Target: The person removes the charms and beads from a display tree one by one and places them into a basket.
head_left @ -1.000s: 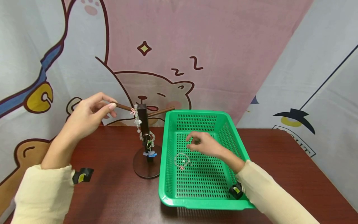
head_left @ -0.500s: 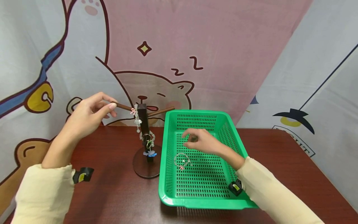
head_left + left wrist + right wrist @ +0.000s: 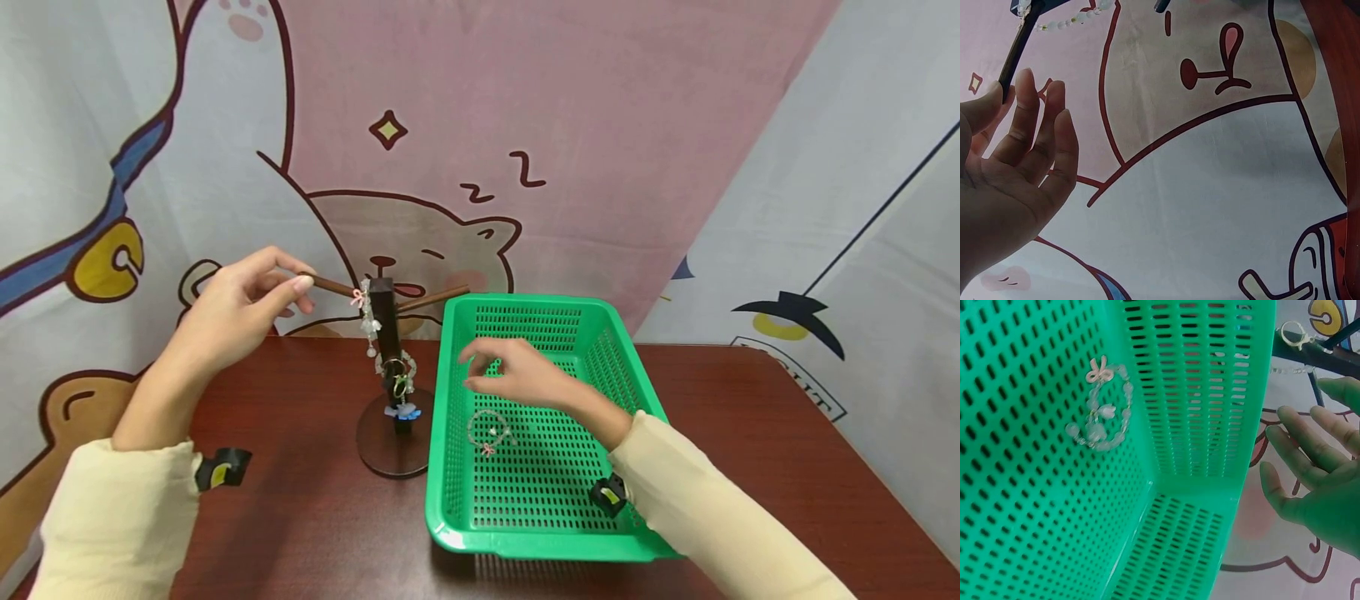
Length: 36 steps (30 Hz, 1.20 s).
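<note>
My left hand (image 3: 232, 312) pinches the end of a thin brown peg (image 3: 330, 286) between thumb and forefinger. The peg belongs to a dark jewelry stand (image 3: 386, 329) with a round base. A clear beaded bracelet (image 3: 368, 312) with a pink bow hangs on that peg near the post. My right hand (image 3: 517, 372) is over the green basket (image 3: 555, 546), fingers loosely bent and holding nothing. Below it in the basket lies another clear beaded bracelet (image 3: 1099, 431) with a pink bow and white flower charms.
Lower on the stand hang another clear bracelet (image 3: 410, 367) and a ring with a blue charm (image 3: 407, 412). A second brown peg (image 3: 435, 297) juts toward the basket's back left corner. The reddish-brown table (image 3: 300, 517) meets a cartoon-print cloth (image 3: 600, 125) behind.
My right hand has moved left over the basket toward the stand, its thumb and forefinger parting slightly. The left hand and the stand have stayed still.
</note>
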Available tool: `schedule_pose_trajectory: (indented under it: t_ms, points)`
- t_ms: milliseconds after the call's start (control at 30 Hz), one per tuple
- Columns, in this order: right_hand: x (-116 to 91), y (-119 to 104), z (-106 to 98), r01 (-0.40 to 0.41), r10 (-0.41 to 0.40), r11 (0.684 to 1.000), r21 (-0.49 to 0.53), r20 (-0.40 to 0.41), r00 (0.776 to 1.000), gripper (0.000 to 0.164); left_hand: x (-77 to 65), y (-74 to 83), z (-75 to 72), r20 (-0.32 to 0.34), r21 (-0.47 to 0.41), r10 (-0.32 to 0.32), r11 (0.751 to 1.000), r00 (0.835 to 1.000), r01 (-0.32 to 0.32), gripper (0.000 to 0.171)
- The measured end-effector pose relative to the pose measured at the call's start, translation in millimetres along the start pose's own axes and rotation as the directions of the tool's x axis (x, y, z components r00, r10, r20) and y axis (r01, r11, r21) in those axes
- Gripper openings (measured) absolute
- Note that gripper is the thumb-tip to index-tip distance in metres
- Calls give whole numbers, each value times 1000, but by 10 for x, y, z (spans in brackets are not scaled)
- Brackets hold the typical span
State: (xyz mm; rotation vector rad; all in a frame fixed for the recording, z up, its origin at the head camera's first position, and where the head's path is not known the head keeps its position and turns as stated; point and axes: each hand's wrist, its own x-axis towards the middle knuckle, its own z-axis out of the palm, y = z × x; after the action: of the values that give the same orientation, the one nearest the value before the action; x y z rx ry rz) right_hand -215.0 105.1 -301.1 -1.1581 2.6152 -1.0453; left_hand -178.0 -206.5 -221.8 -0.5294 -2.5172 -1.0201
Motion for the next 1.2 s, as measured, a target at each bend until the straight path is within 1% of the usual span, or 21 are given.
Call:
schedule_pose_trajectory:
  t_ms: [167, 367, 533, 800, 967, 1200]
  points:
    - [74, -82, 43, 17, -17, 1000, 5, 18, 1000, 27, -4, 2, -2, -2, 1, 0, 1000, 1000, 0, 14]
    - [166, -158, 113, 20, -22, 999, 29, 36, 999, 24, 1, 0, 0, -4, -4, 3, 1000, 1000, -3, 14]
    - [231, -224, 181, 39, -41, 998, 52, 45, 998, 22, 3, 1, 3, -2, -2, -1, 1000, 1000, 1, 14]
    - [309, -290, 276, 70, -71, 995, 71, 6, 997, 20, 6, -1, 8, 0, -5, -2, 1000, 1000, 2, 14]
    - [349, -321, 306, 77, -76, 994, 79, -7, 997, 19, 4, -4, 7, -1, -10, -3, 1000, 1000, 3, 14]
    - [390, -344, 334, 98, -94, 993, 63, -53, 994, 10, 6, -1, 9, -3, -15, -2, 1000, 1000, 2, 13]
